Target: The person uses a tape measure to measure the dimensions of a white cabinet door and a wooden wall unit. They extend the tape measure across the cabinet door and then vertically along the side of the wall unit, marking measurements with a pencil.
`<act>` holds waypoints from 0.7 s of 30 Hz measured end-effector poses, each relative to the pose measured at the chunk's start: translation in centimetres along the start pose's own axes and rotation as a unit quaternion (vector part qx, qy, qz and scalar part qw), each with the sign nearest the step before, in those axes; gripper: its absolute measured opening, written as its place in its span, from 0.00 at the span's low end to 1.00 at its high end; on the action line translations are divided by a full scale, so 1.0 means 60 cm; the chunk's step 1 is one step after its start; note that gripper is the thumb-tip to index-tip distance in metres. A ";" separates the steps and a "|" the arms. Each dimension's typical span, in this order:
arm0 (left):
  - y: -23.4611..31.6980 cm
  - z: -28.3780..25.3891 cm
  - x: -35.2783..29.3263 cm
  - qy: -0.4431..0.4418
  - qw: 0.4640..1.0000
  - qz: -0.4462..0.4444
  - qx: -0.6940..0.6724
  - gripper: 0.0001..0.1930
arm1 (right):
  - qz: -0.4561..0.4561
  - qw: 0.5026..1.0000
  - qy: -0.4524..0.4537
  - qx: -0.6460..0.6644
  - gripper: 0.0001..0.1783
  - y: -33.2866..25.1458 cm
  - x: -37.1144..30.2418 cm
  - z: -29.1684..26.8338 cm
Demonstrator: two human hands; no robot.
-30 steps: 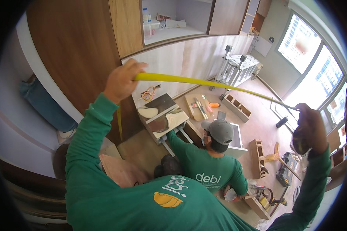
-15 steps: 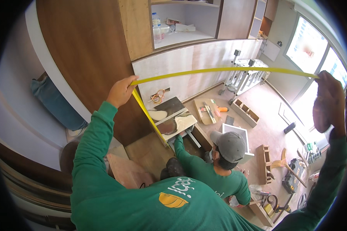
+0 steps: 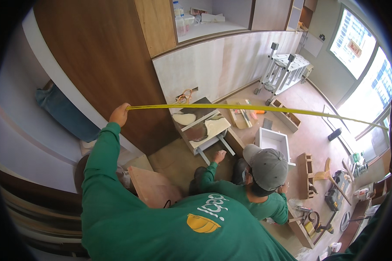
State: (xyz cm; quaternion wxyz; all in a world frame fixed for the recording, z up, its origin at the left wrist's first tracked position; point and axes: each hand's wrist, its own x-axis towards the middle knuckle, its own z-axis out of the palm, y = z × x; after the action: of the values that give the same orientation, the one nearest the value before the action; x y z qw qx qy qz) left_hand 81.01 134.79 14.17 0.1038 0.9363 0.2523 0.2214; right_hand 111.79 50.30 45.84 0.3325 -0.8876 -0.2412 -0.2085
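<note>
My left hand (image 3: 119,114) is raised in front of the brown wood panel, its fingers pinched on the end of a yellow measuring tape (image 3: 231,107). The blade is pulled taut and runs nearly level to the right rim, dipping slightly there. My right hand is out of view; only a dark green bit of the right sleeve (image 3: 370,239) shows at the lower right. Below the tape, a co-worker in a grey cap (image 3: 270,169) crouches by a small cabinet (image 3: 209,137) with its drawer runners sticking out. One hand of the co-worker (image 3: 219,156) is beside those runners.
A white drawer box (image 3: 273,143) stands behind the co-worker. Wooden trays (image 3: 307,176), a tool case (image 3: 336,191) and scattered tools lie on the floor at right. A folded metal ladder platform (image 3: 287,71) stands by the far wall. A pinkish board (image 3: 154,187) leans near my left side.
My left hand has moved left and down, and the tape now hangs lower without its earlier downward fold. My right hand has gone out of view at right. The co-worker's hand has drawn back from the cabinet.
</note>
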 end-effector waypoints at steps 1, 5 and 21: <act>-0.022 0.002 0.043 -0.015 1.000 -0.007 0.022 0.07 | 0.025 0.997 -0.059 0.053 0.18 -0.002 0.004 0.098; -0.028 0.003 0.056 -0.024 0.999 0.017 0.044 0.08 | 0.179 0.870 -0.333 0.317 0.19 -0.011 -0.178 0.521; 0.206 -0.104 0.644 -0.105 0.963 0.127 0.214 0.15 | 0.455 -0.689 -0.012 0.564 0.12 0.118 -0.571 1.486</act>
State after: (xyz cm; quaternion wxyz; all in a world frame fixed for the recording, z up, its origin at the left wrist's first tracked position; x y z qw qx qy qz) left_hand 113.28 144.83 37.44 -0.1024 0.9790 0.1602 0.0740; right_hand 107.21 97.30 -37.48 -0.3639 -0.6870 -0.4481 -0.4413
